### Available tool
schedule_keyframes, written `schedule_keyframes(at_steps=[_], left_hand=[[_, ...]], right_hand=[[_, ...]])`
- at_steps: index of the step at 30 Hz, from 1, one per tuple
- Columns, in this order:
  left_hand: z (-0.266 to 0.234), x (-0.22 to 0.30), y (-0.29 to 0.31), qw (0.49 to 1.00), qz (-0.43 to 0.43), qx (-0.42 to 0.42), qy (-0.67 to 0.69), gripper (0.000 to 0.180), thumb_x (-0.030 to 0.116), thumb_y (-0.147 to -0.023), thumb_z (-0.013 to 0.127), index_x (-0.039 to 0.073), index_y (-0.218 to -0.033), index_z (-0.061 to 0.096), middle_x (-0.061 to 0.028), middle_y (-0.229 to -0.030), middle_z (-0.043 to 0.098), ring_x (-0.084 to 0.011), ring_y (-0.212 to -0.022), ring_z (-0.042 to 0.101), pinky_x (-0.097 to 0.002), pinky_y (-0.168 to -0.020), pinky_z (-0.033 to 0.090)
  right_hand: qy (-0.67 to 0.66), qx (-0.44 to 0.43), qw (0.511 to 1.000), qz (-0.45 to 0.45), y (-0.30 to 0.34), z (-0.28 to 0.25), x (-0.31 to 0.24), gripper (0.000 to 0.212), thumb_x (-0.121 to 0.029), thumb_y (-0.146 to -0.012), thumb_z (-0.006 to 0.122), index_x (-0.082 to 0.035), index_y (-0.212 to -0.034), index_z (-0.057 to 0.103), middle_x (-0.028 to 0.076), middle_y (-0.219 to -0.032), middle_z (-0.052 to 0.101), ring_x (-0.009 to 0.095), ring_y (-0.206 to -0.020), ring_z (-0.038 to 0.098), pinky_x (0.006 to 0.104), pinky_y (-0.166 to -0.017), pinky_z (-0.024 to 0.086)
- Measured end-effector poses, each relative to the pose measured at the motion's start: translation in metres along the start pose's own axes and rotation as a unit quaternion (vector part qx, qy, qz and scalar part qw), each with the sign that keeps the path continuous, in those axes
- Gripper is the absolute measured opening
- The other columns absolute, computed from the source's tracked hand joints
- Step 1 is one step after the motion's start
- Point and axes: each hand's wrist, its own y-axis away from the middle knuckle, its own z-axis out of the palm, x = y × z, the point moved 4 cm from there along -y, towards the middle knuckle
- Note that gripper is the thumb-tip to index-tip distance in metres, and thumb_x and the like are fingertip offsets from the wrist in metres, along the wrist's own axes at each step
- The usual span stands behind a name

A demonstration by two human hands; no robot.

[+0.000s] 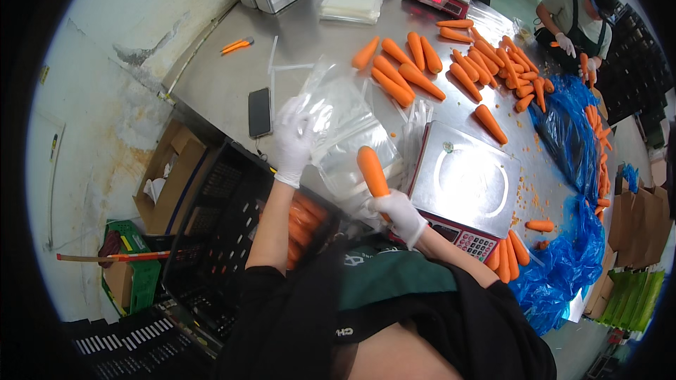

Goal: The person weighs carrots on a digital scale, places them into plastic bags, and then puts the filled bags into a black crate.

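Observation:
Both my hands wear white gloves. My right hand [400,215] is wrapped round the lower end of a carrot [371,169], whose thick end points up and away from me. My left hand [294,134] grips the edge of a clear plastic bag [325,91] over the steel table [211,79]. More clear bags [359,142] lie under and beside it, partly covered by my hands. Just right of my right hand sits a scale [461,177] with a bare steel pan. A single carrot [491,124] rests beyond the scale.
Loose carrots [486,63] spread over the far table, near blue plastic sheeting [563,260]. A phone [259,112] lies left of my left hand. Below the table edge stands a black crate [211,239] with bagged carrots [304,219]. A co-worker [581,21] handles carrots at far right.

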Motion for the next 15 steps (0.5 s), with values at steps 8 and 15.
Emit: schedule_keyframes(at_steps=[8, 15], left_hand=[[0.119, 0.058, 0.072, 0.889, 0.137, -0.322, 0.297, 0.023, 0.008, -0.084, 0.061, 0.003, -0.106, 0.063, -0.0114, -0.126, 0.059, -0.0279, -0.118, 0.054, -0.0373, -0.101, 0.041], [0.161, 0.089, 0.075, 0.865, -0.162, -0.291, 0.375, 0.013, 0.007, -0.093, 0.056, 0.003, -0.105, 0.06, -0.011, -0.125, 0.061, -0.0233, -0.117, 0.057, -0.0346, -0.101, 0.043]], right_hand=[[0.511, 0.047, 0.813, -0.275, 0.095, -0.031, -0.083, 0.055, -0.033, -0.067, 0.08, -0.006, -0.107, 0.056, 0.018, -0.098, 0.064, 0.037, -0.09, 0.064, 0.0409, -0.078, 0.05], [0.555, 0.343, 0.734, -0.188, 0.117, -0.101, -0.044, 0.031, -0.015, -0.07, 0.068, 0.002, -0.092, 0.054, 0.023, -0.073, 0.061, 0.04, -0.073, 0.063, 0.0459, -0.068, 0.051]])
